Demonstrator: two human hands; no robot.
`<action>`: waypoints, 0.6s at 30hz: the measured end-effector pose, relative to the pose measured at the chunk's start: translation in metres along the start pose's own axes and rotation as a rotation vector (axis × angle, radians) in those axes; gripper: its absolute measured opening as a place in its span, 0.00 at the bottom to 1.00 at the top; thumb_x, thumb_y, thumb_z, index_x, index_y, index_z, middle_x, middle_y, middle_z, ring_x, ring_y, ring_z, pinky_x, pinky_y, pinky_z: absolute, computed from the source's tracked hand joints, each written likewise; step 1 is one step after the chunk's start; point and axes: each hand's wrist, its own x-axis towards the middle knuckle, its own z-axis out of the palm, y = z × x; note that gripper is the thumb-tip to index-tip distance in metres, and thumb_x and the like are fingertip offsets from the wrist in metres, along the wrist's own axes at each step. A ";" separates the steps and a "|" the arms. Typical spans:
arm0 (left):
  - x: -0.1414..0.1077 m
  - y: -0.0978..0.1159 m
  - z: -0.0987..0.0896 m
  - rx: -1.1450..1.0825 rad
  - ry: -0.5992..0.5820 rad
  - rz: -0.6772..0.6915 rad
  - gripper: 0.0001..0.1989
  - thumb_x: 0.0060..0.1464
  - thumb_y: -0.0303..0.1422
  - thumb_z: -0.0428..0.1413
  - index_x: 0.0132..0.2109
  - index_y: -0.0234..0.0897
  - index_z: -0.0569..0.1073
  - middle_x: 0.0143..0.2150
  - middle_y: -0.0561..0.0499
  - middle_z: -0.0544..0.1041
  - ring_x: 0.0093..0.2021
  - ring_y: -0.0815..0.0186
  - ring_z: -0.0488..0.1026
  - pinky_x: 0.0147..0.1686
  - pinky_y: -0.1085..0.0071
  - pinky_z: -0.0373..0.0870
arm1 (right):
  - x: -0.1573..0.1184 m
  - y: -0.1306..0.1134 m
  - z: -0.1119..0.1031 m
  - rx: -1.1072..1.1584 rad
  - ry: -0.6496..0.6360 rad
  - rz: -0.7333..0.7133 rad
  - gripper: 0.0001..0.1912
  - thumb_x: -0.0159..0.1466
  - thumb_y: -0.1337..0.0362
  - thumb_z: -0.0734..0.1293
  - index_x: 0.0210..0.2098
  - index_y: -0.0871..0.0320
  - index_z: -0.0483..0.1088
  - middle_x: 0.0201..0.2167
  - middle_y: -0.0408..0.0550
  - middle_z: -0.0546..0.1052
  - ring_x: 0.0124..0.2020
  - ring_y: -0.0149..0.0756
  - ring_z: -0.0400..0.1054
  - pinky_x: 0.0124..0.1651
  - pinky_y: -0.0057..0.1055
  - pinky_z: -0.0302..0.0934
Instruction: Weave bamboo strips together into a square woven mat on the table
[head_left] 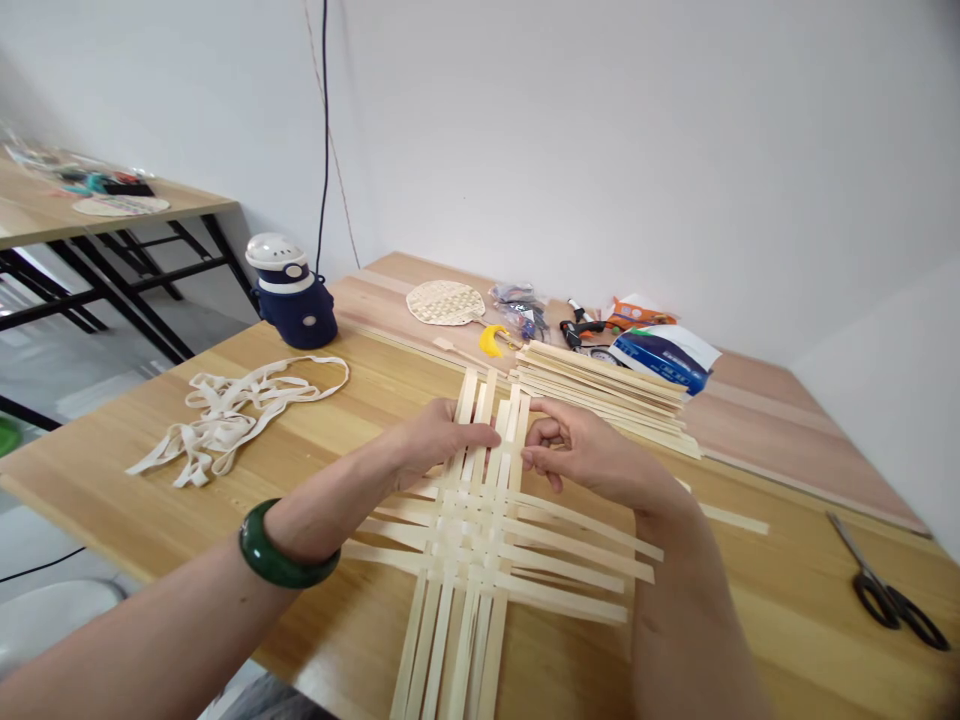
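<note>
Nearest the wearer, the left forearm wore a green bangle [289,545]. Between the forearms, on the wooden tabletop [570,660], lay the woven bamboo-like strips [461,530], their checked centre flat and their loose ends fanning out on four sides like a cross. The long axis ran away from the body, tipping slightly rightward at the far end; shorter crosswise strips spread left and right, several passing above the right forearm's inner side.

Both hands were at the far ends, so the woven centre lay back toward the wearer from either grip. The left hand [431,440] was the more engaged: its grip held the lengthwise strips, the thumb laid across their top, the fingers mostly hidden. The right hand [577,445] was at the outer right edge, index finger and thumb narrow against the rightmost strip; whether they pinched it, I could not tell.

To the right, well apart, lay black-handled scissors [870,580]; to the left, a tangle of cream fabric tape [217,435]. Farther back were a stack of loose strips [600,390], a navy-sleeved bottle [296,305], a yellow crescent-shaped piece [492,341], a blue packet [660,358] and a round woven fan [445,302].
</note>
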 end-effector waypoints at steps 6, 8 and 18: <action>0.002 -0.001 -0.003 -0.017 0.014 0.049 0.07 0.43 0.31 0.63 0.26 0.32 0.75 0.21 0.52 0.76 0.20 0.71 0.67 0.21 0.75 0.60 | -0.012 0.016 -0.018 -0.116 0.076 0.028 0.16 0.62 0.54 0.66 0.45 0.56 0.71 0.36 0.47 0.79 0.39 0.38 0.73 0.43 0.34 0.64; 0.003 -0.001 -0.005 -0.038 0.014 0.059 0.07 0.42 0.32 0.64 0.26 0.32 0.76 0.23 0.51 0.77 0.21 0.70 0.69 0.22 0.75 0.62 | -0.015 0.019 -0.023 -0.149 0.044 0.016 0.14 0.63 0.52 0.65 0.37 0.56 0.72 0.31 0.47 0.78 0.34 0.36 0.72 0.40 0.34 0.64; -0.001 0.005 -0.012 -0.158 -0.171 0.029 0.08 0.41 0.30 0.69 0.29 0.31 0.79 0.26 0.48 0.80 0.26 0.69 0.75 0.32 0.74 0.72 | -0.013 0.020 -0.027 -0.237 -0.012 -0.062 0.17 0.66 0.53 0.61 0.26 0.56 0.69 0.25 0.42 0.70 0.27 0.30 0.61 0.30 0.29 0.53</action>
